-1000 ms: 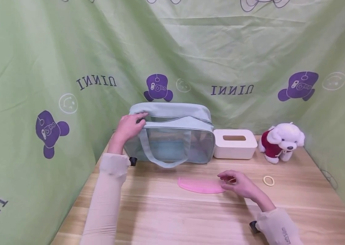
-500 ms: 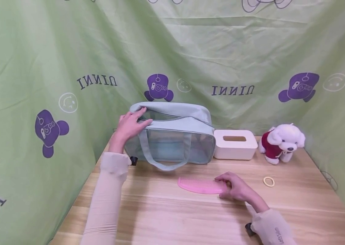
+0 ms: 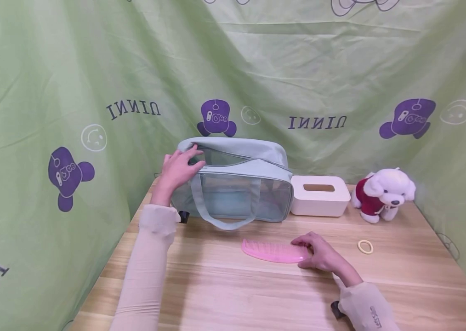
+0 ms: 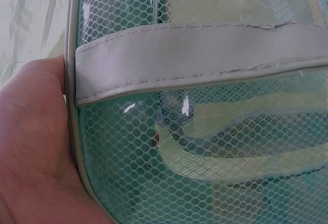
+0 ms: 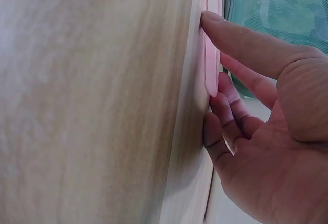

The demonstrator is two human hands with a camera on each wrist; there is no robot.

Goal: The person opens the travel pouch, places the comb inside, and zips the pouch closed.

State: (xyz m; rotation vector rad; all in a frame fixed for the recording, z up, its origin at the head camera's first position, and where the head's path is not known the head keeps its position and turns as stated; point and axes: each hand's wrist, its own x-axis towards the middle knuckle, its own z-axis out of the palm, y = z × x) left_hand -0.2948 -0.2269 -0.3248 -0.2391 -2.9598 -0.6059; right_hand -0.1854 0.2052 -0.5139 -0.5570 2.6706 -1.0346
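A pink comb [image 3: 272, 251] lies flat on the wooden table, its teeth toward the bag. My right hand [image 3: 320, 253] pinches its right end between thumb and fingers; in the right wrist view the thumb [image 5: 246, 42] touches one edge of the comb [image 5: 211, 65]. Behind the comb stands a light blue see-through mesh handbag [image 3: 229, 202], its top zip parted. At the bag's upper left corner my left hand [image 3: 178, 171] rests with thumb and fingers spread across the opening. The left wrist view shows the bag's side [image 4: 205, 131] close up; the left fingertips are hidden there.
A white tissue box [image 3: 320, 202] stands against the bag's right side. Farther right sits a white toy dog [image 3: 386, 195] in a red top. A pale yellow ring [image 3: 365, 247] lies right of my right hand. Green printed cloth [image 3: 233, 59] hangs behind and at both sides.
My right hand has moved slightly left and taken hold of the comb's end. My left thumb and fingers have spread apart, and the bag's mouth is wider.
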